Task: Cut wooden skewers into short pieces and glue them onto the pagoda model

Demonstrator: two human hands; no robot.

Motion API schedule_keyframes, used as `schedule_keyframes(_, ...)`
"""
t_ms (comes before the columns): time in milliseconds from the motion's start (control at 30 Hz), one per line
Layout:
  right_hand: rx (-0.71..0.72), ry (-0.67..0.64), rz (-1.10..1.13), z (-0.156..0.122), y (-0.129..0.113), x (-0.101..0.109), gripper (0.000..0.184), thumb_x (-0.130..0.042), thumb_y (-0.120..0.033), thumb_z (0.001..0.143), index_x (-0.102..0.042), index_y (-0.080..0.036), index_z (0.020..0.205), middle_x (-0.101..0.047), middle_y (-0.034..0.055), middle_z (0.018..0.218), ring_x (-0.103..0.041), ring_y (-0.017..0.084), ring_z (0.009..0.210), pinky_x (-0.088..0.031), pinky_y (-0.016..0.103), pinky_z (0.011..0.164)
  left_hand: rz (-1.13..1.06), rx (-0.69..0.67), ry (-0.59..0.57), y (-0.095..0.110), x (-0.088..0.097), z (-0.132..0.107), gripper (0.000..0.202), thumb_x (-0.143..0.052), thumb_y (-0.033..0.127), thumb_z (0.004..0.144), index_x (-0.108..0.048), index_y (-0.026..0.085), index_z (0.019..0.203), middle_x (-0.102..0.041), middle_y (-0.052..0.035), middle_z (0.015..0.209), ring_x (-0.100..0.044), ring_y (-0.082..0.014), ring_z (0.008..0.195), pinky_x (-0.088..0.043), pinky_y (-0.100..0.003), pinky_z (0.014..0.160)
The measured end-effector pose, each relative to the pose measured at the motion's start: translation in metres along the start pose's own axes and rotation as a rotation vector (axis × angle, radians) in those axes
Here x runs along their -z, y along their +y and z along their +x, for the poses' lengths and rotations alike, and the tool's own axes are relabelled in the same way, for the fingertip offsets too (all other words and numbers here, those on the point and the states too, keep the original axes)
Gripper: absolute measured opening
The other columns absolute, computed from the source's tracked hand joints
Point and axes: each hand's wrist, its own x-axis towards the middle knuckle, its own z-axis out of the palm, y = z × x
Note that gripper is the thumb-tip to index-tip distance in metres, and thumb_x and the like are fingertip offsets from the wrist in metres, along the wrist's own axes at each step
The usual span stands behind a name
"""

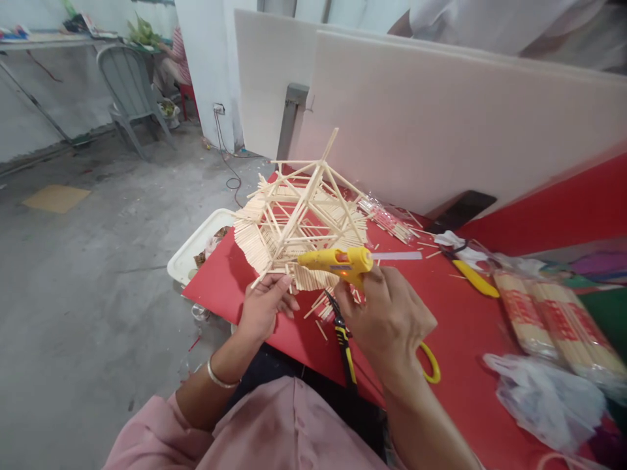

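One pale roof-shaped frame of thin wooden sticks [298, 222] stands tilted at the left corner of the red tabletop [460, 326]. It looks light, stiff but brittle, best held at its lower edge, where the left hand [264, 307] pinches it. The right hand [386, 320] clasps a yellow glue gun [337, 261], nozzle at the frame. White boards [441, 130] stand behind; the grey concrete floor [98, 261] lies below.

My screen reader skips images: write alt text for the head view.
The right hand aims a yellow glue gun at a model built of thin sticks, which the left hand steadies on a red table; packets of sticks lie at right.
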Motion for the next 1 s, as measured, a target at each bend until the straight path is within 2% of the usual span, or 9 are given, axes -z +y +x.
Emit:
schedule_keyframes(133, 0.008, -0.038, -0.004, 0.0001, 0.0, -0.0007, 0.02, -0.053, -0.025, 0.086, -0.06, -0.019, 0.104, -0.061, 0.0037, 0.074, -0.051, 0.017, 0.064, -0.033, 0.029, 0.057, -0.044, 0.001, 0.0, 0.0005, -0.0001, 0.0002, 0.041, -0.088, 0.04, 0.056, -0.064, 0.013, 0.077, -0.06, 0.0032, 0.053, -0.061, -0.0127, 0.043, -0.045, -0.018, 0.035)
schedule_keyframes(333, 0.05, 0.003, -0.003, 0.0036, -0.002, -0.0016, 0.022, -0.055, -0.023, 0.086, -0.058, -0.016, 0.107, -0.062, 0.004, 0.076, -0.053, 0.017, 0.067, -0.034, 0.029, 0.058, -0.076, 0.022, -0.002, 0.0006, 0.0017, 0.0003, 0.041, -0.088, 0.037, 0.056, -0.062, 0.014, 0.078, -0.061, 0.0032, 0.055, -0.059, -0.0118, 0.041, -0.047, -0.019, 0.036)
schedule_keyframes(533, 0.064, 0.076, -0.041, 0.006, -0.0009, -0.0021, 0.016, -0.06, -0.024, 0.085, -0.058, -0.018, 0.099, -0.059, -0.0001, 0.071, -0.05, 0.015, 0.062, -0.033, 0.027, 0.057, -0.04, 0.04, -0.021, 0.0008, 0.0038, -0.0012, 0.039, -0.083, 0.041, 0.062, -0.059, 0.014, 0.077, -0.064, 0.002, 0.058, -0.055, -0.0092, 0.037, -0.043, -0.019, 0.034)
schedule_keyframes(800, 0.07, 0.108, -0.05, 0.0077, -0.0016, -0.0025, 0.011, -0.06, -0.024, 0.085, -0.058, -0.017, 0.094, -0.057, -0.0007, 0.068, -0.049, 0.014, 0.061, -0.032, 0.027, 0.056, 0.037, 0.047, -0.051, 0.0023, 0.0052, -0.003, 0.04, -0.077, 0.048, 0.069, -0.058, 0.015, 0.079, -0.06, 0.0039, 0.049, -0.05, -0.0081, 0.032, -0.035, -0.016, 0.032)
schedule_keyframes(1000, 0.057, 0.115, -0.042, 0.0046, 0.0007, -0.0034, 0.015, -0.061, -0.025, 0.083, -0.058, -0.018, 0.097, -0.058, -0.0006, 0.071, -0.051, 0.014, 0.063, -0.035, 0.027, 0.058, 0.034, 0.049, -0.051, -0.0011, 0.0059, -0.0004, 0.038, -0.076, 0.048, 0.071, -0.057, 0.016, 0.081, -0.06, 0.0041, 0.048, -0.049, -0.008, 0.032, -0.033, -0.016, 0.031)
